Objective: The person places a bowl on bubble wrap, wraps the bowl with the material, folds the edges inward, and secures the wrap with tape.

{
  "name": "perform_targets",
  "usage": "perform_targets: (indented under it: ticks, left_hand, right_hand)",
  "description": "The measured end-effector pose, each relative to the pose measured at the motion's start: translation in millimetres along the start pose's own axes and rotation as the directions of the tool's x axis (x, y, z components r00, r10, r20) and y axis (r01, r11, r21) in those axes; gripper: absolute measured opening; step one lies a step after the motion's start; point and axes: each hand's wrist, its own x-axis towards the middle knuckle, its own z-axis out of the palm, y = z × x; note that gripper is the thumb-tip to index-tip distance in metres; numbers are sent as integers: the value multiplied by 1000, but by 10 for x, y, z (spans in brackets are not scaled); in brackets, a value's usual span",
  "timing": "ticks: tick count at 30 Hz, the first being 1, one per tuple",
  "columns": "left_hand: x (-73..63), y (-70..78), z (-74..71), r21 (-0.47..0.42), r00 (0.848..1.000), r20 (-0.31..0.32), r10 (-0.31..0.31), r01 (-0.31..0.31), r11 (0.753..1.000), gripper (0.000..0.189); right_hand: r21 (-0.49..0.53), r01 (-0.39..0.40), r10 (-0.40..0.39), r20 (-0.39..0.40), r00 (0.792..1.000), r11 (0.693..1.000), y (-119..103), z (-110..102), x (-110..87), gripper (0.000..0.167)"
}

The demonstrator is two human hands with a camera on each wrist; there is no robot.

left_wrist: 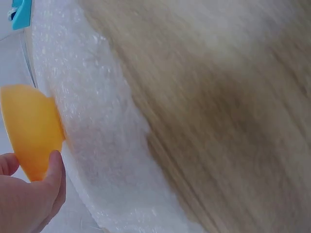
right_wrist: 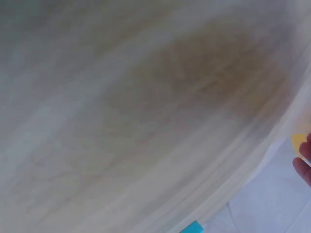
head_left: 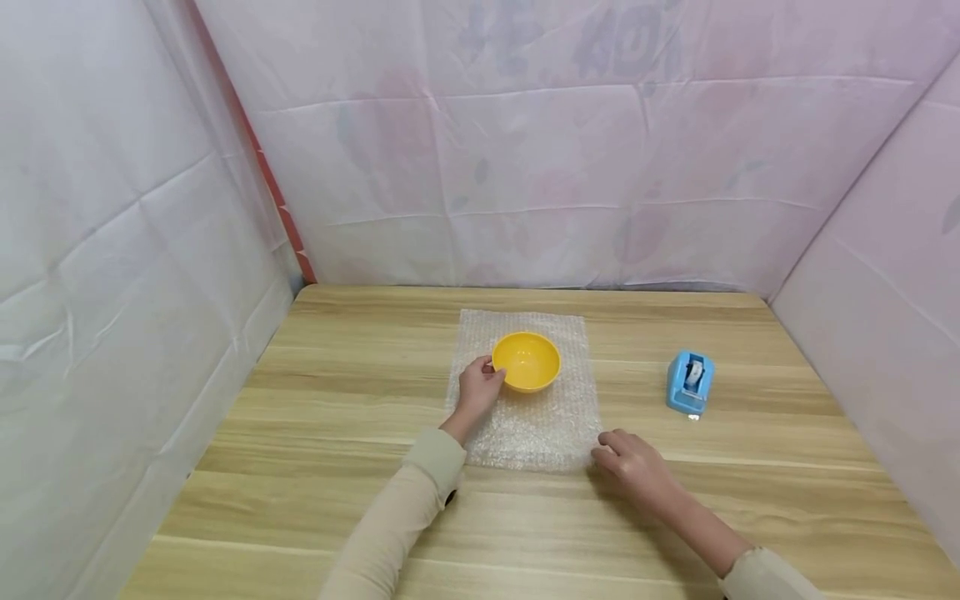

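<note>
A yellow bowl (head_left: 527,363) stands upright on a sheet of bubble wrap (head_left: 536,433) laid on the wooden table. With thumb and fingers my left hand (head_left: 480,388) pinches the near left side of its rim; the left wrist view also shows the hand (left_wrist: 34,194) at the bowl (left_wrist: 34,128). My right hand (head_left: 637,468) is beside the near right corner of the bubble wrap, fingers loosely bent. Whether its fingertips touch the sheet I cannot tell. In the right wrist view only a few fingers (right_wrist: 304,167) show at the edge.
A blue tape dispenser (head_left: 690,383) with a roll of tape stands on the table (head_left: 337,433), right of the bubble wrap. Pale fabric curtains (head_left: 525,183) hang behind the table and along both sides.
</note>
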Motion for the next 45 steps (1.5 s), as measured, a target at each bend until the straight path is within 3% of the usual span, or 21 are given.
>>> perform_targets:
  ticks: [7, 13, 17, 20, 22, 37, 45]
  left_hand:
    - [-10, 13, 0, -10, 999, -12, -29, 29, 1000, 40]
    - [-5, 20, 7, -21, 998, -21, -52, 51, 998, 39]
    - [1, 20, 8, -18, 998, -28, -57, 56, 998, 38]
    - [1, 26, 7, -24, 997, -27, -70, 69, 997, 38]
    - [-1, 31, 5, -26, 997, -27, -74, 73, 997, 38]
    - [5, 36, -4, -11, 998, -37, -51, 50, 999, 36]
    - [-4, 44, -4, -6, 998, -36, -44, 44, 999, 36]
  right_hand:
    - [-39, -98, 97, -31, 995, 994, 1, -64, 107, 51]
    - [-3, -258, 258, -70, 964, 966, -40, -89, 201, 47]
    - [16, -322, 322, -100, 941, 946, -57, -85, 274, 7]
    - [13, -365, 364, -110, 925, 931, -70, -72, 333, 23]
    - [17, -390, 389, -117, 914, 921, -79, -58, 375, 24]
    - [199, -417, 457, -235, 858, 887, -86, 149, 746, 18]
    - [319, -437, 522, -267, 810, 841, -61, 275, 897, 18]
